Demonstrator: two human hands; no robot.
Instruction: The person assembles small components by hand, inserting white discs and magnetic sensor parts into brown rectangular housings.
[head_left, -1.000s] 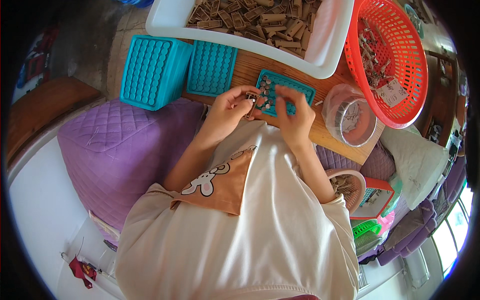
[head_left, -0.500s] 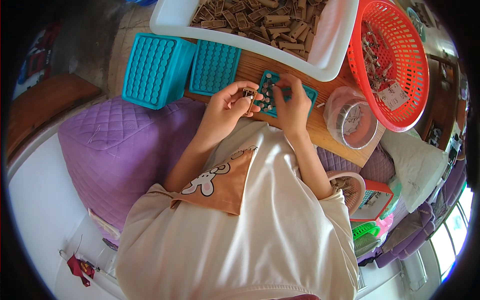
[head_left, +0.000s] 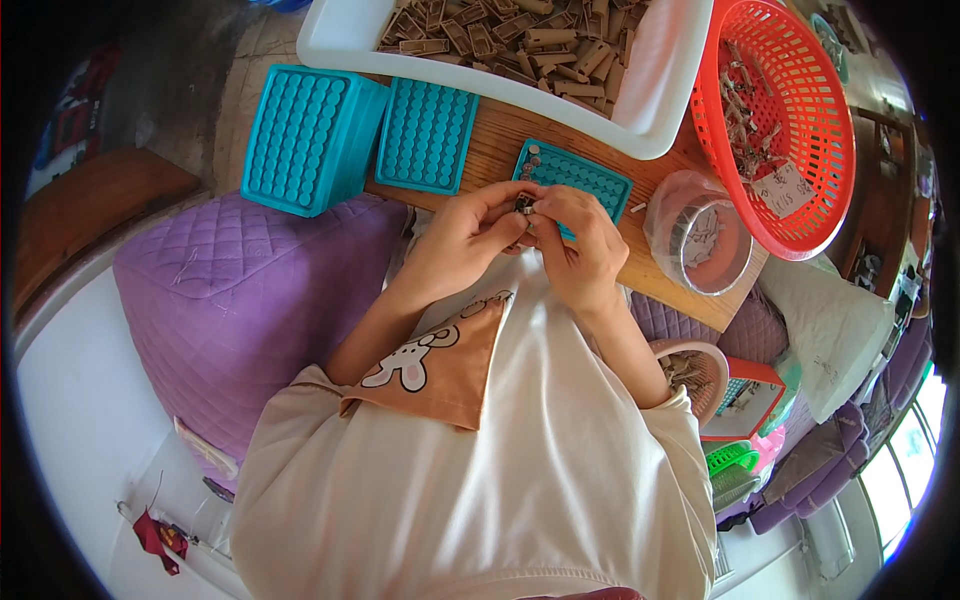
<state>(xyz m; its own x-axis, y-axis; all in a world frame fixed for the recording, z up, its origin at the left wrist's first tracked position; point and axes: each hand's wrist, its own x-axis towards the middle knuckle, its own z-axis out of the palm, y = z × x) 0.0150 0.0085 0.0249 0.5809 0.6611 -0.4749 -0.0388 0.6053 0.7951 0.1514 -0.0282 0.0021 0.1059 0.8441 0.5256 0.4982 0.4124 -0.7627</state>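
Observation:
Close in front of my body, both hands meet over the near edge of a teal pegged tray. My left hand is closed around a small brown plastic casing, which my fingers mostly cover. From the other side, my right hand pinches at the casing; a small silvery bit shows between the fingertips, its kind too small to make out. A few small metal-topped pieces stand at the left end of the tray, and my hands hide its near left part.
A white tub of brown casings stands beyond. Left are another teal tray and a teal tray stack. On the right sit a red basket of metal parts and a bag-lined round container. A purple quilted cushion lies left.
My right hand has come back from the tray toward my left hand and now touches the casing. My left hand has moved slightly right and tilted the casing.

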